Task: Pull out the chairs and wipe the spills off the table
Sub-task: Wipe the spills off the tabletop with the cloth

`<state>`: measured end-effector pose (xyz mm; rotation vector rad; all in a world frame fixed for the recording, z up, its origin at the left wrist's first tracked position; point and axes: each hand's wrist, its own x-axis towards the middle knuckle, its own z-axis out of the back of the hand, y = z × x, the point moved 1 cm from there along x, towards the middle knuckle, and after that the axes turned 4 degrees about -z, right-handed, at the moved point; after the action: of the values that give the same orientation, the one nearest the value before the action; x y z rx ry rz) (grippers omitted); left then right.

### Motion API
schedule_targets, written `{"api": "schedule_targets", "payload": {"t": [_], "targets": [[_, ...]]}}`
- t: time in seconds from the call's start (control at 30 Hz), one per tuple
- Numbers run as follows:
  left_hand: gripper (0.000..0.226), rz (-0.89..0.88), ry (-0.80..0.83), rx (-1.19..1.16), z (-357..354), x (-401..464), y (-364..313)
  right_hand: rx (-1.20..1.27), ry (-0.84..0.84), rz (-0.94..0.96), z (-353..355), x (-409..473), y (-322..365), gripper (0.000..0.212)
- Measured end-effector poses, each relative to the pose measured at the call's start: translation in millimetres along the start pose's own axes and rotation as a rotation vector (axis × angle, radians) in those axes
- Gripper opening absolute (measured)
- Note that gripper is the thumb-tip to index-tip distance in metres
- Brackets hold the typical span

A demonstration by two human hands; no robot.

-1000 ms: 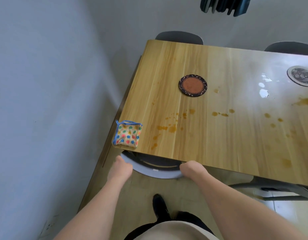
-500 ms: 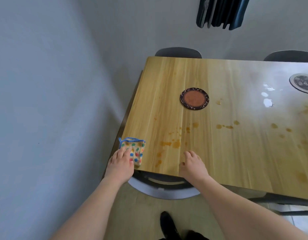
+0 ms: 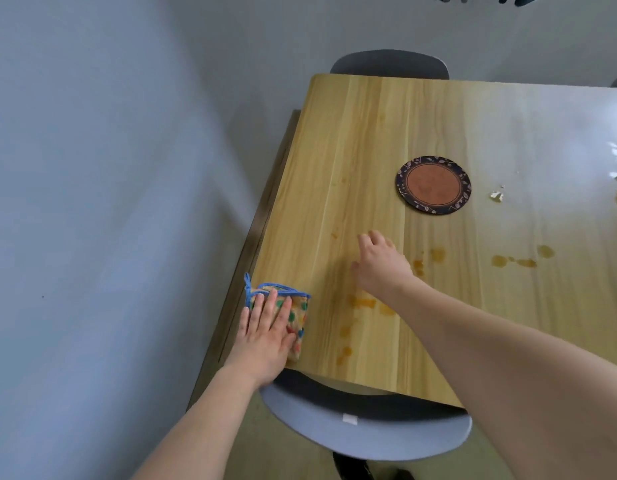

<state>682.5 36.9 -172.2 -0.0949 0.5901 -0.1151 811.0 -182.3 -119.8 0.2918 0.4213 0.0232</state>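
Folded dotted cloth with blue trim (image 3: pixel 293 317) at near-left corner of light wooden tabletop (image 3: pixel 473 133); left hand (image 3: pixel 265 336) flat on it, fingers straight. Right hand (image 3: pixel 381 263) hovers loosely curled, holding nothing, over orange spill spots (image 3: pixel 366 303). Grey chair (image 3: pixel 362 424) partly out below near edge.

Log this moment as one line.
left hand flat on cloth | right hand open over table | spills unwiped

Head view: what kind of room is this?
Likely a dining area: a wooden table against a grey wall, chairs tucked in on both sides, a round coaster and orange drink spills on top.
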Motion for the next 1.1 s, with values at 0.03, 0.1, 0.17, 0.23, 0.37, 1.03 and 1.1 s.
{"api": "schedule_targets", "payload": {"t": [0.03, 0.1, 0.17, 0.23, 0.37, 1.03, 1.1], "targets": [[0.067, -0.002, 0.013, 0.009, -3, 3, 2, -0.033, 0.011, -0.013, -1, 14, -1, 0.066], [0.068, -0.005, 0.039, 0.013, -4, 7, 6, -0.113, 0.048, -0.059, 1, 38, -5, 0.082], [0.070, -0.007, 0.072, 0.012, -2, 11, 7, -0.230, 0.100, -0.106, 7, 58, -7, 0.106], [0.072, -0.009, 0.105, 0.003, 1, 15, 8, -0.349, 0.154, -0.136, 14, 72, -7, 0.127], [0.078, -0.022, 0.147, -0.031, 15, 31, 11, -0.462, 0.305, -0.169, 17, 97, 2, 0.140], [0.080, 0.017, 0.068, -0.060, 108, 175, 4, -0.636, 0.527, -0.149, 17, 132, 26, 0.130], [0.079, 0.021, 0.067, -0.049, 117, 189, 4, -0.630, 0.543, -0.159, 16, 134, 26, 0.130]]}}
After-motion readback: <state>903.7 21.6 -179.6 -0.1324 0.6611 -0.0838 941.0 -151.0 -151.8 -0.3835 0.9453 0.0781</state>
